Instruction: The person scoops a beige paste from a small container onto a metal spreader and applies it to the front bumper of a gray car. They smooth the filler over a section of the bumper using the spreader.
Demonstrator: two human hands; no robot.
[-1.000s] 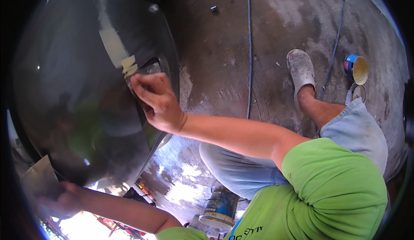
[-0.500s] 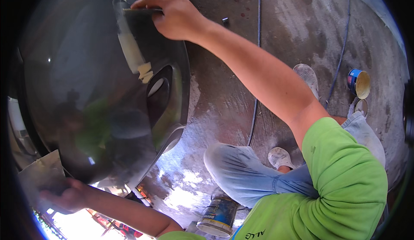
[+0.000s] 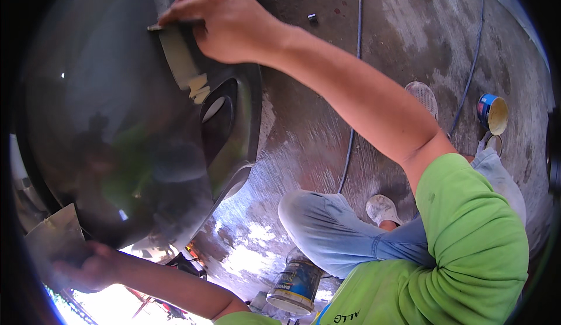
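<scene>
A large dark, glossy car panel (image 3: pixel 111 103), bumper-like with a black oval recess (image 3: pixel 219 115), fills the left side. Down it runs a beige strip (image 3: pixel 178 59) with a ragged lump (image 3: pixel 199 88) at its lower end; whether it is filler or tape I cannot tell. My right hand (image 3: pixel 231 27) is closed on a thin flat spreader (image 3: pixel 154 28), its edge on the strip's upper part; the fingers hide most of it. At lower left, my left hand (image 3: pixel 96 266) grips a flat grey-beige plate (image 3: pixel 64 228) beside the panel; shadow blurs those fingers.
Below the panel a blue-labelled can (image 3: pixel 295 284) leans near my knee (image 3: pixel 301 214). Another blue can (image 3: pixel 492 113) lies tipped on the stained concrete floor (image 3: pixel 315 103) at right. Two cables (image 3: pixel 357 62) cross the floor. Bright glare shows at lower left.
My right hand has shifted left and slightly down along the beige strip, with the spreader still in it. My left hand and the plate stay nearly in place. The view has shifted slightly.
</scene>
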